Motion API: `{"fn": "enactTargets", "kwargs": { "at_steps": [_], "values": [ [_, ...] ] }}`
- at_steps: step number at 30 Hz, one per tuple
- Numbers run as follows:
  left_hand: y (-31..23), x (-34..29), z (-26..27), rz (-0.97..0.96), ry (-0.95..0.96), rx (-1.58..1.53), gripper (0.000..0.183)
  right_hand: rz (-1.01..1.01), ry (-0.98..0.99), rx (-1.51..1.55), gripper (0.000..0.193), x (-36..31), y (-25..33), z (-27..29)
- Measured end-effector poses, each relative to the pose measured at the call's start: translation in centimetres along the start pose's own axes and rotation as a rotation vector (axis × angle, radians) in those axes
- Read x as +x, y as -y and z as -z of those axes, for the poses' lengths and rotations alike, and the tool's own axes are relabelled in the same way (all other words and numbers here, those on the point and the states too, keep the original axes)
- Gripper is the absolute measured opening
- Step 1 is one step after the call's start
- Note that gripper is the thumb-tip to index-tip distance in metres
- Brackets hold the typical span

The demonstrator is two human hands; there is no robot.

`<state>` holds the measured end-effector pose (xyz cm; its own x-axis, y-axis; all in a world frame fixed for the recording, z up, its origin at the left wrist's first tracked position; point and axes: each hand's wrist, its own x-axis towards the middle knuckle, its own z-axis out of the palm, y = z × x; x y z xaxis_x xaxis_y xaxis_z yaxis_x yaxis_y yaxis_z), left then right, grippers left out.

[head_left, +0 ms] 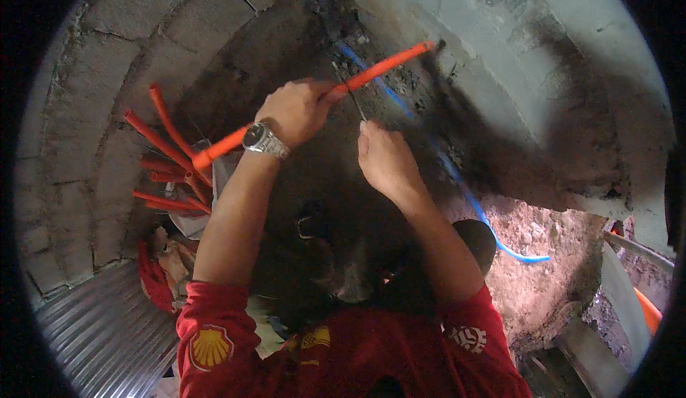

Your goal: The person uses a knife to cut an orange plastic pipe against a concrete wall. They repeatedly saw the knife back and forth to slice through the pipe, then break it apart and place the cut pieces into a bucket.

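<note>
My left hand [296,110] is closed round a long orange plastic pipe [389,63], which slants up to the right in front of me. Its lower end, to the left of my wristwatch, looks wider. In the fingers of my right hand [388,158] is one end of a thin saw blade [356,103]. The blade crosses the pipe just to the right of my left fingers and its far tip sticks out beyond. Whether it has cut into the pipe is too small to tell.
Several orange pipes [161,138] stand in a pale container [221,173] at the left. A blue pipe [457,176] runs along the right wall [514,91]. Corrugated sheet [107,334] lies at the lower left, rubble [543,291] at the right. A block wall [96,126] rises on the left.
</note>
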<state>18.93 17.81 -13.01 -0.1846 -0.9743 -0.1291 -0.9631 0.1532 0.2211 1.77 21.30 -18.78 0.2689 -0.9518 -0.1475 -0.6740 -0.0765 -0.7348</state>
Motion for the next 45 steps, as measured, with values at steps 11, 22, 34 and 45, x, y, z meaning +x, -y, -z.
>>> {"fn": "enactTargets", "kwargs": {
  "at_steps": [11,22,34,45],
  "values": [
    [-0.3,-0.8,-1.4,-0.023,0.046,-0.075,0.033,-0.023,-0.042,0.054,0.019,0.7,-0.2,-0.5],
    [1.1,-0.9,0.5,0.153,0.095,-0.133,0.032,-0.025,0.088,-0.04,0.02,-1.6,0.4,-1.4],
    [-0.8,-1.5,-1.5,-0.133,-0.057,-0.155,0.034,-0.024,-0.031,0.027,0.018,0.2,-1.3,-1.1],
    [1.5,-2.9,0.8,-0.066,-0.028,-0.476,0.033,0.222,-0.321,0.274,0.021,-1.6,-1.1,1.9]
  ]
}}
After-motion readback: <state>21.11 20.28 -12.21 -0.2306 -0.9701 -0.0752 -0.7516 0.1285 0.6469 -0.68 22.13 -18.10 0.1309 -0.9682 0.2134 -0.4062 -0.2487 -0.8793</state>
